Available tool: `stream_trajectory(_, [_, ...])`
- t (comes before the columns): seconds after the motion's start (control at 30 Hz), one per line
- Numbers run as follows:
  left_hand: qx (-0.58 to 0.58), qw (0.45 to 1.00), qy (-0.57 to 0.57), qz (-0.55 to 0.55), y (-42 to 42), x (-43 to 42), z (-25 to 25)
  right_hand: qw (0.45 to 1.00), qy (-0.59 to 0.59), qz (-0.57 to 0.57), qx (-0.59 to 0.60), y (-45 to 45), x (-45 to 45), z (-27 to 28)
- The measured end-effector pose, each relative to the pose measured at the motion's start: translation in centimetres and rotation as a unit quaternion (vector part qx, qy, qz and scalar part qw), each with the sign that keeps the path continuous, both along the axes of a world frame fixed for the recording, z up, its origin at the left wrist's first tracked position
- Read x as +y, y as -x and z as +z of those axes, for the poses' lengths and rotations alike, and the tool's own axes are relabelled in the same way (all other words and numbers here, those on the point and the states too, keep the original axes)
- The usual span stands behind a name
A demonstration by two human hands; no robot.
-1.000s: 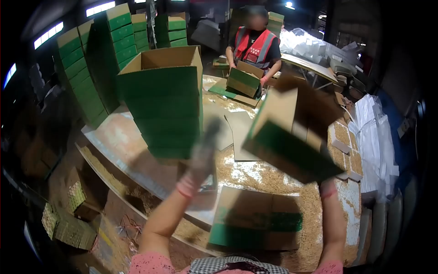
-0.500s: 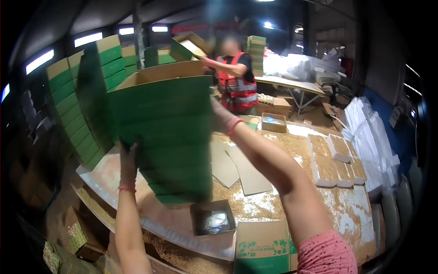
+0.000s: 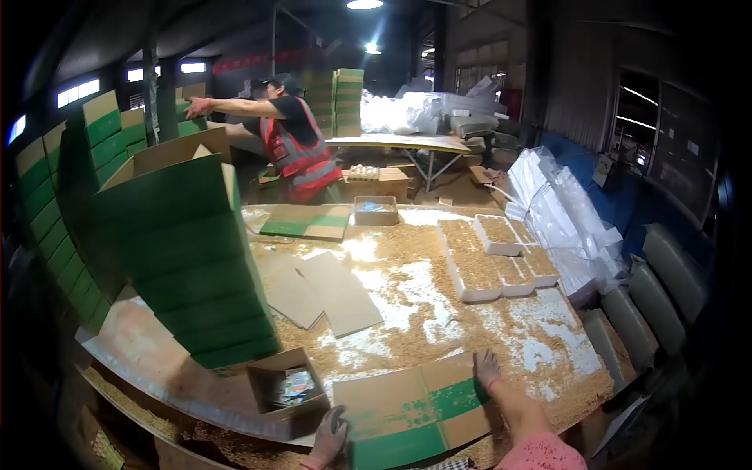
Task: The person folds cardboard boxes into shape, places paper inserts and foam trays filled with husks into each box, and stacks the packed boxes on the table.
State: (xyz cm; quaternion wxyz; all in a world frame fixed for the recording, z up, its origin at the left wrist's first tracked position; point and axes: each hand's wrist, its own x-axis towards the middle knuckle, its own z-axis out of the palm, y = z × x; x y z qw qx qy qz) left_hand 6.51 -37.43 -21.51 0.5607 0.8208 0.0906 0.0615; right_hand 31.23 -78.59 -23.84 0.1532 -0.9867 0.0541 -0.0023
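A flat, folded cardboard carton (image 3: 395, 399), brown with green bands, lies at the near edge of the table. At its left edge is my left hand (image 3: 329, 435), in a grey glove, fingers slightly bent and apart. My right hand (image 3: 487, 368), also gloved, rests with spread fingers on the carton's upper right corner. Just left of the carton stands a small open box (image 3: 266, 389) holding colourful packets (image 3: 296, 385). Beyond that rises a tall stack of green boxes (image 3: 188, 258), the top one open.
Sawdust-like material covers much of the table (image 3: 407, 270). White trays (image 3: 501, 262) filled with it sit at the right. Loose cardboard sheets (image 3: 337, 294) lie mid-table. Across the table, a person in a red vest (image 3: 294, 149) reaches left toward stacked boxes.
Both my hands have left the green stack and come down to the flat carton. The view has swung right. The other person no longer holds up an open box.
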Motion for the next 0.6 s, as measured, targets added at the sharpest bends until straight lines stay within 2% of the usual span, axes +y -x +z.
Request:
stream_trajectory(0.03, [0.035, 0.993, -0.037, 0.110, -1.1, -1.5, -5.7, 0.991, 0.061, 0.093, 0.069, 0.2, -3.3, -3.3])
stream_trajectory(0.07, [0.035, 0.993, -0.038, 0.106, -2.6, -2.5, -6.0, 0.992, 0.057, 0.110, 0.005, 1.5, -3.3, -3.2])
stream_trajectory(0.1, [0.107, 0.979, -0.082, 0.155, -3.6, -3.7, -6.2, 0.989, 0.053, 0.125, -0.056, 3.5, -2.6, -3.6])
stream_trajectory(0.13, [0.180, 0.954, -0.125, 0.203, -4.0, -4.9, -6.0, 0.990, 0.052, 0.122, -0.051, 4.3, -1.9, -3.3])
stream_trajectory(0.2, [0.168, 0.957, -0.118, 0.204, -3.5, -6.8, -4.0, 0.986, -0.159, 0.049, -0.024, 5.0, -1.1, -0.6])
stream_trajectory(0.23, [0.145, 0.960, -0.108, 0.212, -3.0, -7.3, -3.5, 0.986, -0.159, 0.049, -0.017, 5.0, -1.7, 0.5])
stream_trajectory(0.3, [-0.008, 0.968, 0.134, 0.212, -2.2, -7.9, -2.4, 0.945, -0.303, 0.037, -0.117, 3.5, -2.1, 3.6])
stream_trajectory(0.37, [-0.165, 0.922, 0.280, 0.208, -1.9, -9.4, 4.1, 0.876, -0.449, 0.032, -0.170, 2.1, -1.8, 9.8])
stream_trajectory(0.4, [-0.219, 0.937, 0.169, 0.213, -2.6, -9.3, 7.0, 0.868, -0.450, 0.060, -0.200, 0.5, -2.1, 11.2])
stream_trajectory(0.43, [-0.244, 0.929, 0.035, 0.275, -3.4, -9.3, 8.4, 0.860, -0.450, 0.086, -0.225, -0.4, -2.4, 12.1])
stream_trajectory(0.47, [-0.169, 0.920, 0.010, 0.354, -3.6, -10.0, 11.8, 0.836, -0.510, 0.074, -0.188, -0.9, -2.1, 13.8])
stream_trajectory(0.5, [-0.236, 0.841, -0.295, 0.387, -3.9, -9.8, 12.7, 0.806, -0.568, 0.063, -0.155, -0.9, -2.1, 14.6])
stream_trajectory(0.53, [-0.194, 0.795, -0.412, 0.402, -4.1, -9.9, 14.1, 0.808, -0.569, 0.060, -0.143, -1.5, -2.7, 12.3])
stream_trajectory(0.57, [-0.152, 0.729, -0.521, 0.418, -4.3, -10.1, 15.9, 0.782, -0.606, 0.087, -0.112, -3.0, -3.1, 9.0])
stream_trajectory(0.6, [-0.162, 0.739, -0.615, 0.222, -4.8, -12.4, 22.6, 0.753, -0.642, 0.114, -0.082, -3.6, -3.4, 6.8])
